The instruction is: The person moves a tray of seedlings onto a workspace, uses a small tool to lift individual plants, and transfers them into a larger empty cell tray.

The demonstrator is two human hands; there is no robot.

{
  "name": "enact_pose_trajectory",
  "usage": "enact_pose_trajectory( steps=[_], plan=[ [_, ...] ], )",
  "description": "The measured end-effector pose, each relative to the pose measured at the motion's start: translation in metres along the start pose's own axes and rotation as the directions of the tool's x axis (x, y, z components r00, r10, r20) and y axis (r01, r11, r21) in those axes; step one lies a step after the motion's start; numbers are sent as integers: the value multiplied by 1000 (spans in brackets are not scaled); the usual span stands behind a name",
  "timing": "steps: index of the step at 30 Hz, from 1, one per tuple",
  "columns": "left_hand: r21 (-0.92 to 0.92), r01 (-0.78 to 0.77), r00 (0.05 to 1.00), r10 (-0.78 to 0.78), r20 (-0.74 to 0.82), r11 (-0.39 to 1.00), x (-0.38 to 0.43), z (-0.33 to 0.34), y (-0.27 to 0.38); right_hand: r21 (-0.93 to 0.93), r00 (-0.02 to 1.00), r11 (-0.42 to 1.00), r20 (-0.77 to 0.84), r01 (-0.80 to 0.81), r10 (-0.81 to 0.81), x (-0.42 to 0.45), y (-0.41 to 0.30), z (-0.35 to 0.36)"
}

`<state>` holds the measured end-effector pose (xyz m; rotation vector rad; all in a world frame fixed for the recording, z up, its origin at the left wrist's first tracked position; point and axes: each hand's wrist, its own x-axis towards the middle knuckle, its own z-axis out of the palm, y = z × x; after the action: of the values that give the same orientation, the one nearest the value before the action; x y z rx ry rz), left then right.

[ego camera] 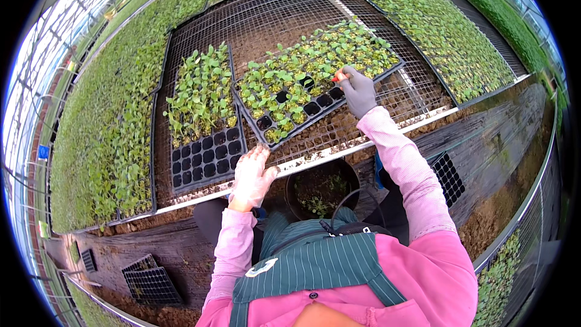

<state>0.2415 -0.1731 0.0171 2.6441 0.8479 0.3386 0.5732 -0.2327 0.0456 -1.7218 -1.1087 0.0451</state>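
My right hand [357, 91], in a grey glove, pinches a small red object [336, 79] over the front right part of a black plug tray [295, 120]. Its exact kind is hidden by the fingers. Leafy seedlings [290, 72] fill most of that tray, with several bare cells along its near side. My left hand [255, 175] wears a clear plastic glove and rests by the bench's white front rail [313, 160], fingers near the tray's closest corner. Left of it lies a second plug tray [206, 159], with taller seedlings [199, 86] at the back and bare cells at the front.
Both trays lie on a wire mesh bench top [272, 13], ringed by more seedling trays [104, 145]. A dark bucket [322, 190] with soil and plant scraps stands below the rail. Vacant plug trays lie on the ground cover at left [152, 284] and right [447, 179].
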Motion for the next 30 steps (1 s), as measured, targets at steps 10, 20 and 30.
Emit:
enact_pose_trajectory(
  steps=[10,20,30],
  plan=[
    [-21,22,997,-20,80,1000,16,7,1,-328,933,892,285,312,-221,20,-30,13],
    [-18,44,987,-40,156,999,19,3,-6,289,846,795,218,-533,488,50,29,35],
    [-82,-9,995,17,95,997,14,-3,-10,472,870,742,132,-477,475,45,38,23]
  ],
)
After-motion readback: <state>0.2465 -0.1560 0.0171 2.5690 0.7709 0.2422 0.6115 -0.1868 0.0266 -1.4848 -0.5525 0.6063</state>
